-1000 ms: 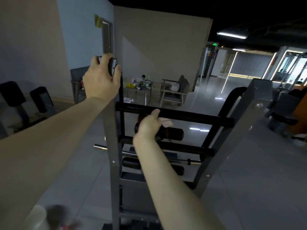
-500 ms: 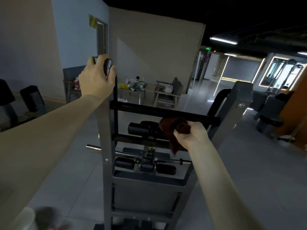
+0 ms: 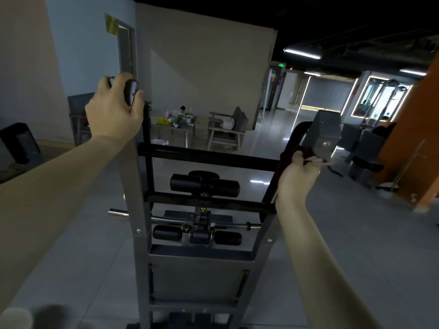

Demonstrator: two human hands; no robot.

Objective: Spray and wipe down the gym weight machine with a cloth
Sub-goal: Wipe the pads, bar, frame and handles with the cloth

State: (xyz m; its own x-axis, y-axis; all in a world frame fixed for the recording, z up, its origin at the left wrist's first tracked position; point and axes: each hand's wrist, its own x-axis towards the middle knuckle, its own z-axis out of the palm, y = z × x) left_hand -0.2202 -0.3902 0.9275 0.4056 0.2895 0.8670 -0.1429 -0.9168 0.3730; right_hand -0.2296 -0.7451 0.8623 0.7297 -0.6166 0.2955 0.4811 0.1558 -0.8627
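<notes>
A grey steel weight machine with black cross bars and black roller pads stands right in front of me. My left hand grips the top end of the machine's left upright. My right hand holds a dark red cloth against the right end of the upper black bar, beside the grey right upright cap. Most of the cloth is hidden by my fingers. No spray bottle is visible.
A low table with bottles and two armchairs stand behind the machine by the beige wall. Other dark gym equipment sits at far left and right. An orange wall rises at right. Grey tiled floor surrounds the machine.
My right hand slid the cloth rightward along the upper black bar, from its left part to its right end. The left hand kept its grip on the upright.
</notes>
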